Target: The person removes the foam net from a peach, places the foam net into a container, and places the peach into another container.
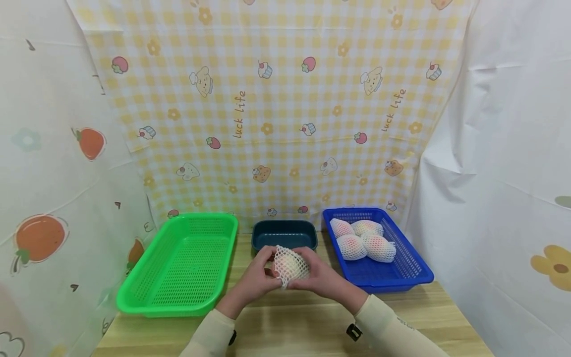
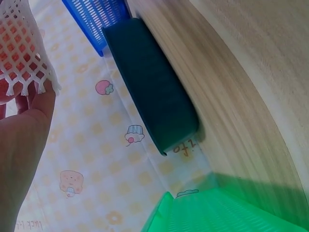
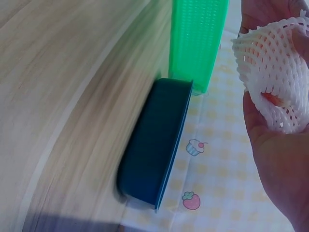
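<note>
Both grips are closing around one fruit in a white foam net (image 1: 291,266): the left hand (image 1: 260,273) is holding its left side, the right hand (image 1: 318,272) its right. The mesh is veiling the skin, letting reddish patches show, so the kind of fruit is staying hard to make out. Hands and fruit are covering part of the near rim of the dark teal bin (image 1: 285,239). Both wrist views are cutting off the hands and the fruit at the frame's edge.

Four more netted fruits (image 1: 378,248) are lying together in the blue basket (image 1: 374,276), on the right, overlapping one another in the head view. The green basket (image 1: 192,253) is standing on the left. A wood-grain worktop (image 1: 276,329) is carrying all three containers. Behind it a yellow gingham cloth (image 1: 285,99) is hanging, with printed white sheets (image 1: 504,208) flanking both sides; cream sleeves (image 1: 388,325) are running out of frame.
</note>
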The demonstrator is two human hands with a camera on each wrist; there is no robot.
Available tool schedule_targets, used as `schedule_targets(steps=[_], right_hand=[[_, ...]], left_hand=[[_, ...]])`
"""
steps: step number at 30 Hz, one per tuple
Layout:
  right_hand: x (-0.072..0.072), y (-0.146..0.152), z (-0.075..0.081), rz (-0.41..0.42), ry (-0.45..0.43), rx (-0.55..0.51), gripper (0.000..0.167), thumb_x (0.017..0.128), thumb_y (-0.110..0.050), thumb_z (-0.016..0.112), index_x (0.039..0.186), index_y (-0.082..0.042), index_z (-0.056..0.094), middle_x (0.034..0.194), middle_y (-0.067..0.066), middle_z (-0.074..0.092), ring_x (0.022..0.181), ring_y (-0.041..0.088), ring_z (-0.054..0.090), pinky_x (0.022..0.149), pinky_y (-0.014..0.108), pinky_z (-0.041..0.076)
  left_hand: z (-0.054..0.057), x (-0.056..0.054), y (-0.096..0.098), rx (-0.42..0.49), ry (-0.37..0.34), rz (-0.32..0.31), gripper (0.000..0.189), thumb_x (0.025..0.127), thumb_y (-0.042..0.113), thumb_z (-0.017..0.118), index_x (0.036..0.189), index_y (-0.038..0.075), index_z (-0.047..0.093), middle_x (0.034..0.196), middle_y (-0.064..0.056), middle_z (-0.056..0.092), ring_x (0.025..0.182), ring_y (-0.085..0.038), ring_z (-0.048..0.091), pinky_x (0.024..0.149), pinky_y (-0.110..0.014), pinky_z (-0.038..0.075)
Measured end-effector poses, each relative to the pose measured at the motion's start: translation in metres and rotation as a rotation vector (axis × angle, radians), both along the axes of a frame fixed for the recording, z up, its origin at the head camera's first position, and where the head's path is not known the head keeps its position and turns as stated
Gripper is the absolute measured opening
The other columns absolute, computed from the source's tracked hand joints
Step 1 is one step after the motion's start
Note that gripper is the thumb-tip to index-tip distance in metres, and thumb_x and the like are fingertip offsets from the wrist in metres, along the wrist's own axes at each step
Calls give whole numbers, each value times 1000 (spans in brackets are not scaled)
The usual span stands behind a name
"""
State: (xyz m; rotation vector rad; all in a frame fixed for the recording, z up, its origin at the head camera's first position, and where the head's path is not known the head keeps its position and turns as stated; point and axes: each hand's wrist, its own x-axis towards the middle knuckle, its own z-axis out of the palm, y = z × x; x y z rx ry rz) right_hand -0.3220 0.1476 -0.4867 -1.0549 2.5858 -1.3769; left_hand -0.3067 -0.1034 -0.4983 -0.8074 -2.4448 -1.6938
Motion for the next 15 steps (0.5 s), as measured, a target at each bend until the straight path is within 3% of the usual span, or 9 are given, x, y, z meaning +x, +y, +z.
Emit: schedule_targets(steps=[4, 8, 15], right_hand=[[-3, 1, 1, -19, 89, 19, 70, 91, -40, 94, 148, -22, 59, 135, -7, 62, 113, 15, 61, 94, 31, 55], [-5, 4, 0, -24, 161, -5, 57, 91, -37, 94, 137, -23, 65, 127, -8, 65, 106, 14, 62, 87, 29, 56], [-8, 9, -1, -12, 136, -73, 35, 95, -29, 90, 124, -24, 71, 117, -8, 71, 96, 13, 65, 80, 30, 56]], left_hand=[[0, -2, -1, -7, 40, 15, 63, 83, 3, 80, 143, 13, 62, 131, -4, 52, 119, -24, 55, 91, -34, 62], [-3, -4, -3, -2, 65, 20, 62, 84, 4, 81, 143, 11, 62, 129, -7, 52, 116, -25, 55, 91, -37, 62], [-5, -4, -6, -2, 33, 40, 62, 86, 6, 84, 143, 14, 62, 132, -4, 53, 118, -23, 57, 95, -36, 60]])
